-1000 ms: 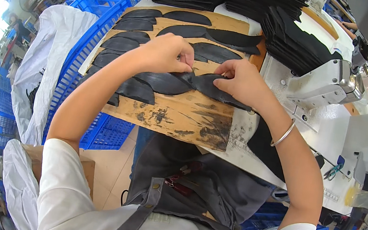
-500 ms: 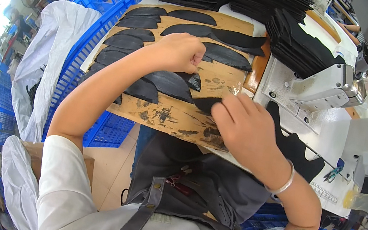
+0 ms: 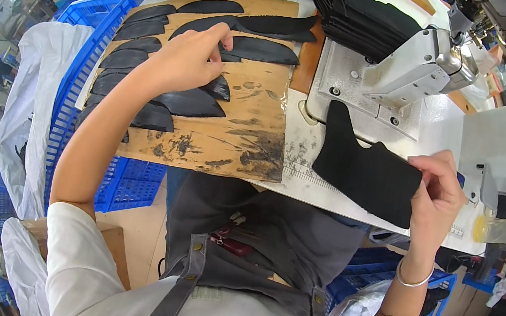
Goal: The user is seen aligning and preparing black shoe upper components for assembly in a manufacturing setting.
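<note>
The right hand (image 3: pixel 441 189) is pinching one previously unheld black fabric panel (image 3: pixel 368 180); the left hand (image 3: pixel 190 59), slightly spread, is hovering above one board (image 3: pixel 254 107).

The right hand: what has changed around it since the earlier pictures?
The right hand has moved rightward off the tan board. The small dark curved piece it held is no longer visible; its grip has taken hold of the large black piece by the right edge. The left hand stays over the board, and the machine stands as before, though the camera view shifted.
</note>
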`<state>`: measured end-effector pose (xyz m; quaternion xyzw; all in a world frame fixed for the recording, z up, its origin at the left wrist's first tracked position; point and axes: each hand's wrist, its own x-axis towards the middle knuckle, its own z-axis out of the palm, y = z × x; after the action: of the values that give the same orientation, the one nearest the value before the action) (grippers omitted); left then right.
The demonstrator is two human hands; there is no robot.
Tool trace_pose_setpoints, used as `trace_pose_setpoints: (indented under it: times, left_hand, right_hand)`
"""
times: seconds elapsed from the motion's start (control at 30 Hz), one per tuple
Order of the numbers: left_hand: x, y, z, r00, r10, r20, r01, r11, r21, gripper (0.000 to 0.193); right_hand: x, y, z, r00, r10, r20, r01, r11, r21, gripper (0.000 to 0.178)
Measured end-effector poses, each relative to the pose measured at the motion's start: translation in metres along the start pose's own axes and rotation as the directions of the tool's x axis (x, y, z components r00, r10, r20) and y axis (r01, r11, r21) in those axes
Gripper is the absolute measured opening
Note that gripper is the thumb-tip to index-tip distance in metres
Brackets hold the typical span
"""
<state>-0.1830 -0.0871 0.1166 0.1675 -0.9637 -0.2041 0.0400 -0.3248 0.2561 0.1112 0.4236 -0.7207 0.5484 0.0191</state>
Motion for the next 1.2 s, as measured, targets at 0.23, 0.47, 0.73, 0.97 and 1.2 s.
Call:
trace_pose_setpoints:
  times: [0.23, 0.47, 0.73, 0.97, 1.2]
  left_hand:
    - [-0.007, 0.075, 0.018, 0.968, 0.231, 0.101, -0.159, 0.870, -0.467, 0.025]
    - [0.005, 0.142, 0.052, 0.616, 0.516, 0.595, 0.152, 0.663, -0.733, 0.035]
    - [0.026, 0.159, 0.093, 0.787, 0.405, 0.465, 0.084, 0.676, -0.732, 0.029]
    - [0.030, 0.161, 0.108, 0.858, 0.354, 0.371, -0.197, 0.896, -0.399, 0.040]
    - [0.036, 0.151, 0.111, 0.825, 0.402, 0.398, -0.222, 0.877, -0.425, 0.044]
  right_hand:
    - [-0.013, 0.006, -0.009, 0.979, -0.037, 0.198, -0.059, 0.886, 0.461, 0.012]
    - [-0.011, 0.018, -0.014, 0.796, 0.062, 0.602, -0.479, 0.673, 0.564, 0.035]
    - [-0.028, 0.029, -0.037, 0.673, 0.471, 0.570, -0.725, 0.573, 0.382, 0.039]
    - [-0.027, 0.041, -0.038, 0.698, 0.584, 0.415, -0.599, 0.793, -0.108, 0.018]
    - [-0.032, 0.040, -0.028, 0.775, 0.519, 0.360, -0.474, 0.855, -0.211, 0.021]
